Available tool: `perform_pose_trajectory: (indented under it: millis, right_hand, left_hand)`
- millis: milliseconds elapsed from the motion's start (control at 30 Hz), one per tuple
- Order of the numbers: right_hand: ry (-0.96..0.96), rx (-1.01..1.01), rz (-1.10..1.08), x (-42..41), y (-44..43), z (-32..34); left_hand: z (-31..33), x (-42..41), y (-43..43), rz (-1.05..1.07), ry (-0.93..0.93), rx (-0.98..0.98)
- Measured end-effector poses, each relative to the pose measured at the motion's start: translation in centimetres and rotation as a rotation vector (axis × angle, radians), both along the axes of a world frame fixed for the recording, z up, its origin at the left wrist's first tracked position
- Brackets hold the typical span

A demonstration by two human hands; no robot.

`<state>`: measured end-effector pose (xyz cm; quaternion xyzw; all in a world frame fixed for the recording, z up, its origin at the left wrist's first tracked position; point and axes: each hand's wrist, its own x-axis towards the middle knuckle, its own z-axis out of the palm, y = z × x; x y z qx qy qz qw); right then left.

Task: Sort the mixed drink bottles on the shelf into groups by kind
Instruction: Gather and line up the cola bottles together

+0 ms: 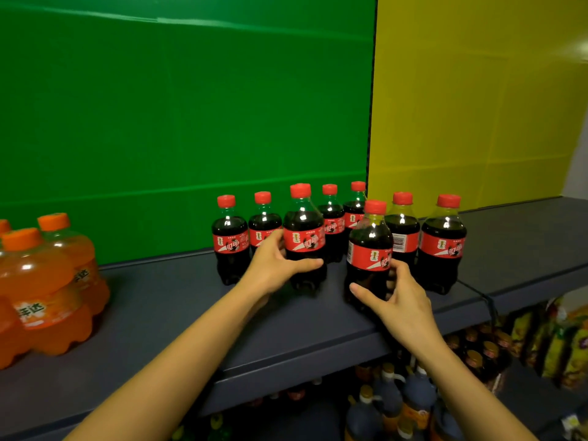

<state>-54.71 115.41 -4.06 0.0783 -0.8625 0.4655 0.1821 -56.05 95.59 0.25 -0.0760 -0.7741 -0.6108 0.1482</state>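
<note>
In the head view, the shelf (178, 307) is seen divided by kind. The orange bottles (47, 281) are massed at its left end, well apart from the colas (442, 246), which are gathered right of centre where the green panel (159, 122) meets the yellow panel (477, 106). Two colas are handled at once. The left grip (273, 265) is wrapped round the middle cola (304, 227), with the thumb laid across the front below the label and the fingers passed behind its left side. Whether its base rests on the shelf cannot be told. The right grip (397, 291) is closed on the front cola (370, 246), with the thumb at the lower left and the fingers curled round the right side. Both bottles are held low on the body and kept upright, a hold judged to be chosen because the neighbours stand close and could be toppled. The front cola stands nearer the shelf edge than the rest, so it is judged to be meant for lining up with its kind. The sorting is judged nearly done, with only tidying of the cola group left. Lower bottles (391, 399) and packets (556, 338) are seen beneath.
</note>
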Motion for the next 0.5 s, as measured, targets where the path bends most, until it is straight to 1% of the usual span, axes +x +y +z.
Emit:
perform_pose_trajectory:
  millis: [267, 500]
  right_hand:
    - [0.014, 0.008, 0.128, -0.9, -5.8, 0.9]
    - [0.010, 0.026, 0.177, -1.7, -9.4, 0.9]
  left_hand:
    - [-0.6, 3.6, -6.4, 0.112, -0.008, -0.082]
    - [-1.5, 4.2, -8.3, 0.131, 0.002, -0.167]
